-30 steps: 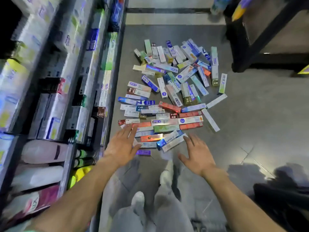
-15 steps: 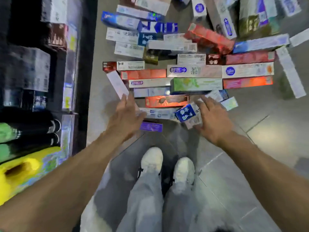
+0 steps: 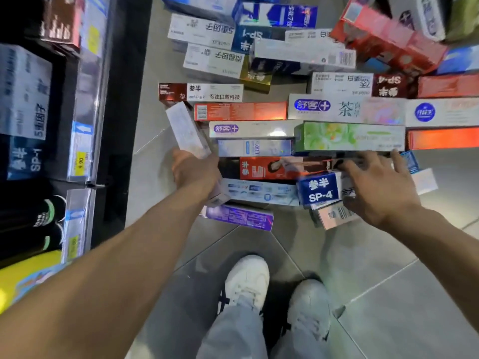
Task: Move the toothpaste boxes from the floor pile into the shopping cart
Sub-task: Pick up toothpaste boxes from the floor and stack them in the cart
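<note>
A pile of toothpaste boxes [image 3: 347, 137] in many colours covers the grey floor across the top of the head view. My left hand [image 3: 195, 173] grips a pale white box [image 3: 185, 129] at the pile's near left edge, and the box stands tilted up from the fist. My right hand [image 3: 381, 189] lies spread on a blue-and-white SP-4 box [image 3: 318, 189], fingers reaching under the green box. A purple box [image 3: 239, 216] lies nearest my feet. The shopping cart is not in view.
Store shelves [image 3: 85, 120] with boxed goods and price tags run along the left. A yellow pack [image 3: 20, 278] sits at the lower left. My two white shoes [image 3: 247, 281] stand on the tiled floor just below the pile.
The camera has dropped closer to the pile. My left hand has closed round the pale white box and tilted it up. My right hand has settled onto the SP-4 box.
</note>
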`<state>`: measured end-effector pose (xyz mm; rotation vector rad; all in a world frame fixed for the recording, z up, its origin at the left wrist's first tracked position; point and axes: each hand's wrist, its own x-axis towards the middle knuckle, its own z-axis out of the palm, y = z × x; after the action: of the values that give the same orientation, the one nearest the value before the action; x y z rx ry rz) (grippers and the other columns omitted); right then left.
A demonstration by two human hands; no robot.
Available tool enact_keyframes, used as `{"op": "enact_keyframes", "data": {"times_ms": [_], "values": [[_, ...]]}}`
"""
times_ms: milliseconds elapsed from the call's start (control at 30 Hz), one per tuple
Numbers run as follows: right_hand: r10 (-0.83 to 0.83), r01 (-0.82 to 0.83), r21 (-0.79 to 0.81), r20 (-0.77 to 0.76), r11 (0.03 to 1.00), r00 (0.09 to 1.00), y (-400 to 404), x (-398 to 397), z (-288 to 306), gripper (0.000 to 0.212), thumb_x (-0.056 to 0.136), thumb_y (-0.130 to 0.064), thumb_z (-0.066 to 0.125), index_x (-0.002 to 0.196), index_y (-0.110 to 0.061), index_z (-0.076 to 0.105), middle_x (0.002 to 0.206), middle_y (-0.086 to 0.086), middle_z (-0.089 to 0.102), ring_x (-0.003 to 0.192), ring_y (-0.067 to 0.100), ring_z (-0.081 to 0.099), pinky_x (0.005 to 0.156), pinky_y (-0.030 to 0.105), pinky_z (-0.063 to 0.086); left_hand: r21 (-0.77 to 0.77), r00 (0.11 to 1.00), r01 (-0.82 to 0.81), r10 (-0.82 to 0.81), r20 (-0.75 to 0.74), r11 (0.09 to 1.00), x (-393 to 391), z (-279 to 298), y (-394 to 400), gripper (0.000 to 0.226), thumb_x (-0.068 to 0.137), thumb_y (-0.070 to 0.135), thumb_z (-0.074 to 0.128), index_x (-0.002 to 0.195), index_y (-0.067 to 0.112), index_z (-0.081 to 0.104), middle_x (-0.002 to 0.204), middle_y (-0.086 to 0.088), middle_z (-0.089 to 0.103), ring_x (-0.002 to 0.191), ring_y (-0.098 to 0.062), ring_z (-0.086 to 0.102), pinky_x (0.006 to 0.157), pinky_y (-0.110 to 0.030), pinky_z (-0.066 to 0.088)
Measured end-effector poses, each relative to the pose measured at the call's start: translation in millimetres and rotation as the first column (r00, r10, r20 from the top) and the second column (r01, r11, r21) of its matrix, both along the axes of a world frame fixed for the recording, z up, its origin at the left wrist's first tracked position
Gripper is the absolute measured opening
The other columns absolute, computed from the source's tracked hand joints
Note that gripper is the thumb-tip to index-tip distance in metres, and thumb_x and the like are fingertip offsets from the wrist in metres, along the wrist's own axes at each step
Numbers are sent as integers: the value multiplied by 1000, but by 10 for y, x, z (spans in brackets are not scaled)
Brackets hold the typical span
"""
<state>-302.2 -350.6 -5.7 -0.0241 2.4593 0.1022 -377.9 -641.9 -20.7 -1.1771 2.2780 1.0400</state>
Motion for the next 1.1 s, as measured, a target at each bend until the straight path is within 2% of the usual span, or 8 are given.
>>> {"op": "enact_keyframes", "data": {"times_ms": [133, 267, 467, 633, 733, 833, 1000, 1100], "values": [[-128, 123, -126, -29, 984, 991, -140, 20, 241, 63, 80, -49, 71, 129, -21, 45, 130, 12, 60, 124, 33, 55, 118, 49, 25, 259, 993, -67, 89, -76, 964, 131, 174, -138, 39, 88, 16, 63, 126, 16, 57, 113, -2, 70, 97, -22, 71, 58, -26, 59], [-439, 417, -339, 13, 843, 899, -418, 2, 661, 55, 82, -46, 72, 114, -20, 36, 101, 11, 66, 93, 36, 62, 72, 38, 41, 430, 989, -62, 115, -97, 901, 297, 590, -138, 38, 91, 6, 56, 128, 14, 61, 111, -8, 74, 95, -26, 75, 68, -44, 63], [-809, 664, -723, 268, 190, 524, -738, 32, 1395, 63, 77, -58, 71, 113, -17, 40, 101, 0, 67, 91, 23, 68, 80, 52, 57, 581, 999, -10, -16, 39, 814, 381, 1502, 126, 7, 94, 8, 62, 99, 14, 63, 82, 0, 77, 74, -18, 75, 65, -40, 63], [-873, 646, -755, 384, -109, 301, -747, 14, 2244, 58, 73, -55, 81, 111, -28, 47, 102, -5, 73, 94, 20, 71, 81, 46, 57, 698, 988, 102, -155, 13, 708, 223, 2599, 446, 47, 73, 18, 73, 118, 8, 62, 111, -21, 72, 95, -40, 71, 84, -59, 56], [-868, 529, -832, 379, -169, 319, -633, 44, 3026, 50, 84, -35, 80, 124, -19, 56, 106, -4, 76, 94, 12, 73, 79, 33, 58, 720, 971, 216, -223, -87, 659, 192, 3392, 656, 52, 67, 15, 66, 119, 7, 62, 107, -18, 74, 90, -31, 69, 77, -46, 55], [-861, 465, -858, 394, -220, 320, -489, 146, 4001, 35, 93, -28, 71, 127, -19, 63, 112, -6, 76, 104, 11, 71, 97, 39, 55, 759, 959, 269, -234, -158, 593, 270, 4275, 832, 35, 84, 1, 61, 118, 6, 57, 97, -11, 75, 82, -22, 72, 68, -33, 56], [-863, 354, -884, 415, -307, 288, -315, 548, 5619, 38, 92, -29, 72, 128, -24, 61, 119, 2, 74, 111, 24, 70, 100, 54, 53, 750, 901, 424, -314, -298, 507, 711, 5914, 1181, 49, 75, 6, 60, 122, 14, 53, 108, -9, 76, 100, -28, 73, 87, -46, 59], [-900, 294, -911, 364, -290, 240, -200, 844, 6420, 44, 91, -34, 72, 132, -23, 58, 122, 2, 72, 112, 24, 70, 100, 54, 53, 739, 866, 490, -358, -349, 463, 982, 6661, 1397, 45, 77, 4, 57, 120, 20, 53, 106, -4, 76, 96, -23, 74, 83, -45, 58]]}}
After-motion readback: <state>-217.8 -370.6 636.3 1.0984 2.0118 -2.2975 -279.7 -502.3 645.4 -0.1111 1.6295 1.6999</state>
